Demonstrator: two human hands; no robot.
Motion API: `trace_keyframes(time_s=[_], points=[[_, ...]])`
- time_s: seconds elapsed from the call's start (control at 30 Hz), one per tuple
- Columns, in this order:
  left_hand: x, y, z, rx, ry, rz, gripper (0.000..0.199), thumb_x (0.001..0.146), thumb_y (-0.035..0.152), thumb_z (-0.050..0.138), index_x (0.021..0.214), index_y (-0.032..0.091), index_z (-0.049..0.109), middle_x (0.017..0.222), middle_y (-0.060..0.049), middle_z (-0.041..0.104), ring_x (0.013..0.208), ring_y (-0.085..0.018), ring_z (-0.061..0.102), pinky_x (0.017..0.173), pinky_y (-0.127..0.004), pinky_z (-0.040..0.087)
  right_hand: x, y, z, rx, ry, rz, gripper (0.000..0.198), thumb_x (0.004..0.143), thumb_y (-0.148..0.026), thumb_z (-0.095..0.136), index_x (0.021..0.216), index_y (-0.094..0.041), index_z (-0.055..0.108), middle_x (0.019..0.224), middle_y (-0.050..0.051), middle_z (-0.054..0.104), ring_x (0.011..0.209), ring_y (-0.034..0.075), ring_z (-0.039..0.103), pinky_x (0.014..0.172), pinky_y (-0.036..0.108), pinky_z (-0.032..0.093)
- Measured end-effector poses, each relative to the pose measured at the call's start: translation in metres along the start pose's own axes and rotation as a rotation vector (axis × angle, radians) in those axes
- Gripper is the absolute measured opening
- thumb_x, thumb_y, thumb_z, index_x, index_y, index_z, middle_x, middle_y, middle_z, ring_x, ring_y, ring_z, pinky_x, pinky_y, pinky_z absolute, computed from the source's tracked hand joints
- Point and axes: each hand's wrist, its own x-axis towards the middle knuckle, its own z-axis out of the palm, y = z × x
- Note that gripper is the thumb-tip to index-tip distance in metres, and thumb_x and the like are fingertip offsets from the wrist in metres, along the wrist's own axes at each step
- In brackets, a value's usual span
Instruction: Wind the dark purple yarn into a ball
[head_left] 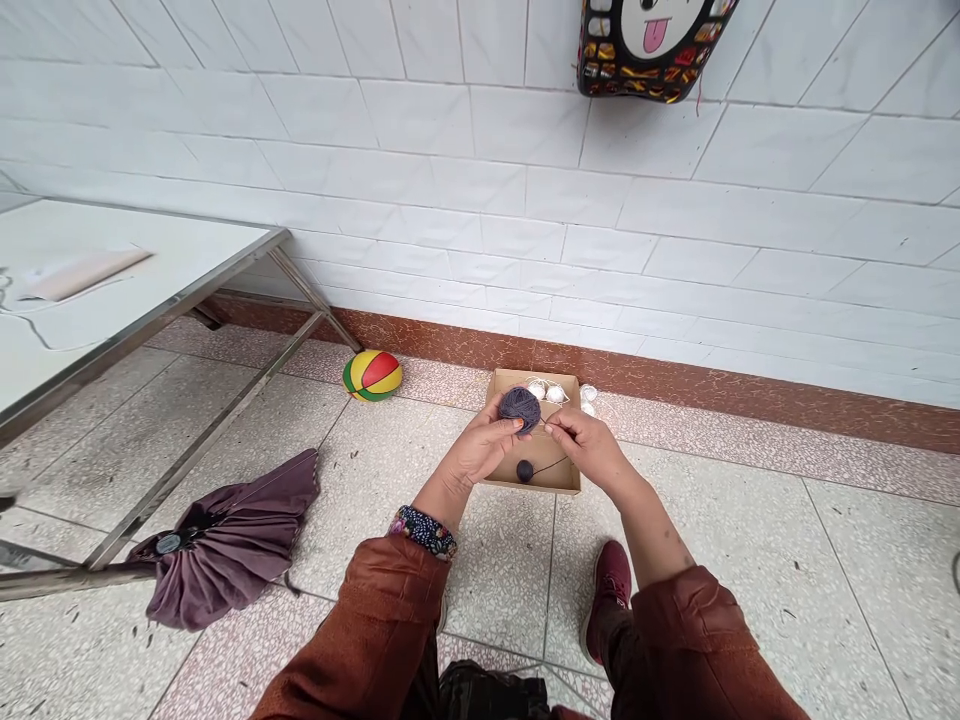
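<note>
My left hand (484, 440) is closed round a dark grey-purple ball of yarn (519, 409), held above a shallow cardboard box (499, 480). Just to its right, my right hand (581, 440) pinches a dark strand of yarn (548, 422) between thumb and fingers. A smaller dark yarn ball (525, 470) lies in the near part of the box, with a strand running from it up toward my right hand. Several white balls (537, 390) sit at the far side of the box, partly hidden by the held ball.
More white balls (589, 393) rest on the floor beside the box. A striped ball (373, 375) lies by the leg of a white-topped table (172, 240). Near it is a folded purple umbrella (240, 540). A black basket (649, 85) hangs on the tiled wall.
</note>
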Motion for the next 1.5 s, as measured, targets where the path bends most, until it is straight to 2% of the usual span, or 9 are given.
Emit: trace_keyframes(time_s=[0.23, 0.43, 0.63, 0.77, 0.97, 1.13, 1.23, 1.33, 1.5], points=[[0.012, -0.01, -0.011, 0.524, 0.187, 0.206, 0.068, 0.067, 0.018, 0.075, 0.131, 0.022, 0.052, 0.114, -0.005, 0.062, 0.102, -0.02, 0.06, 0.094, -0.035, 0.045, -0.003, -0.029, -0.014, 0.18, -0.15, -0.101, 0.019, 0.097, -0.032, 0.058, 0.086, -0.022, 0.069, 0.08, 0.001, 0.069, 0.07, 0.016, 0.061, 0.068, 0.029, 0.049], [0.003, -0.017, -0.004, 0.676, -0.099, 0.119, 0.08, 0.064, 0.014, 0.076, 0.137, 0.025, 0.046, 0.119, -0.008, 0.063, 0.105, -0.025, 0.061, 0.094, -0.041, 0.046, -0.001, -0.027, -0.019, 0.185, 0.059, -0.08, 0.021, 0.097, -0.038, 0.061, 0.085, -0.023, 0.071, 0.08, 0.003, 0.068, 0.078, 0.019, 0.062, 0.076, 0.033, 0.05], [-0.005, -0.01, 0.01, 0.42, -0.383, 0.036, 0.083, 0.07, 0.014, 0.076, 0.144, 0.029, 0.042, 0.125, -0.008, 0.063, 0.11, -0.024, 0.06, 0.091, -0.037, 0.044, 0.004, -0.001, -0.009, 0.152, 0.23, 0.042, 0.021, 0.094, -0.039, 0.062, 0.083, -0.023, 0.068, 0.081, 0.003, 0.065, 0.075, 0.019, 0.06, 0.07, 0.031, 0.048], [-0.002, -0.008, 0.006, 0.218, -0.218, 0.107, 0.065, 0.068, 0.017, 0.081, 0.129, 0.025, 0.06, 0.125, -0.007, 0.064, 0.112, -0.022, 0.059, 0.094, -0.033, 0.043, 0.003, 0.007, -0.002, 0.051, 0.187, 0.094, 0.023, 0.096, -0.036, 0.055, 0.081, -0.022, 0.065, 0.077, 0.002, 0.064, 0.072, 0.018, 0.058, 0.069, 0.03, 0.046], [0.002, -0.006, -0.001, 0.028, 0.063, 0.053, 0.051, 0.067, 0.022, 0.08, 0.116, 0.022, 0.066, 0.11, -0.005, 0.068, 0.092, -0.017, 0.06, 0.073, -0.026, 0.043, 0.001, 0.006, 0.005, -0.03, 0.056, 0.018, 0.018, 0.097, -0.028, 0.052, 0.084, -0.023, 0.065, 0.08, 0.002, 0.066, 0.077, 0.019, 0.061, 0.072, 0.03, 0.046], [0.008, -0.006, -0.003, 0.193, 0.235, 0.095, 0.049, 0.068, 0.026, 0.076, 0.115, 0.021, 0.065, 0.105, -0.004, 0.069, 0.089, -0.017, 0.06, 0.071, -0.026, 0.042, -0.002, -0.012, 0.001, 0.058, -0.1, -0.066, 0.016, 0.097, -0.027, 0.055, 0.086, -0.022, 0.066, 0.082, 0.002, 0.067, 0.075, 0.017, 0.061, 0.072, 0.029, 0.047], [0.011, -0.007, -0.005, 0.419, 0.299, 0.168, 0.05, 0.068, 0.022, 0.074, 0.117, 0.022, 0.064, 0.108, -0.004, 0.068, 0.093, -0.019, 0.061, 0.082, -0.031, 0.046, -0.004, -0.029, -0.007, 0.161, -0.198, -0.1, 0.016, 0.098, -0.029, 0.057, 0.088, -0.022, 0.067, 0.081, 0.0, 0.067, 0.072, 0.015, 0.061, 0.07, 0.028, 0.048], [0.01, -0.011, -0.007, 0.603, 0.211, 0.206, 0.056, 0.066, 0.018, 0.073, 0.121, 0.022, 0.064, 0.116, -0.006, 0.065, 0.1, -0.022, 0.061, 0.091, -0.036, 0.046, -0.003, -0.038, -0.014, 0.207, -0.132, -0.117, 0.016, 0.098, -0.03, 0.058, 0.088, -0.023, 0.069, 0.081, 0.001, 0.068, 0.074, 0.016, 0.062, 0.071, 0.029, 0.049], [0.001, -0.015, -0.002, 0.652, -0.153, 0.058, 0.091, 0.067, 0.016, 0.074, 0.151, 0.03, 0.043, 0.122, -0.008, 0.061, 0.092, -0.021, 0.061, 0.083, -0.035, 0.047, 0.001, -0.019, -0.016, 0.161, 0.108, -0.07, 0.015, 0.097, -0.031, 0.059, 0.088, -0.024, 0.07, 0.084, 0.003, 0.069, 0.081, 0.02, 0.063, 0.078, 0.033, 0.049]])
